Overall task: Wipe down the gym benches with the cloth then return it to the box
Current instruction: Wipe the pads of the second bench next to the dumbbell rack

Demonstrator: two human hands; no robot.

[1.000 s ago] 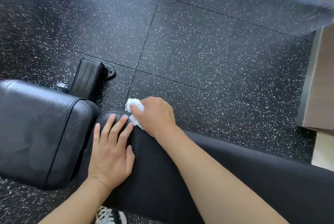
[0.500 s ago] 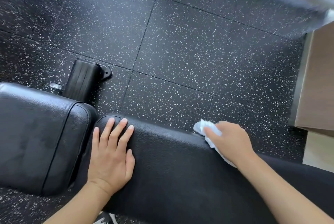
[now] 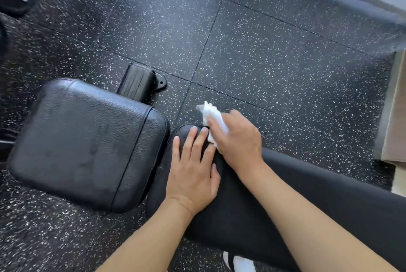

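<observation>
While our left hand [image 3: 193, 170] lies flat with fingers spread on the end of the long black bench pad [image 3: 318, 201], holding nothing, our right hand [image 3: 238, 140] is closed around a crumpled white cloth [image 3: 212, 115], pressing it to the pad's far corner just beside the left fingertips. A square seat pad [image 3: 85, 142] sits alongside on the speckled floor [image 3: 263, 52].
</observation>
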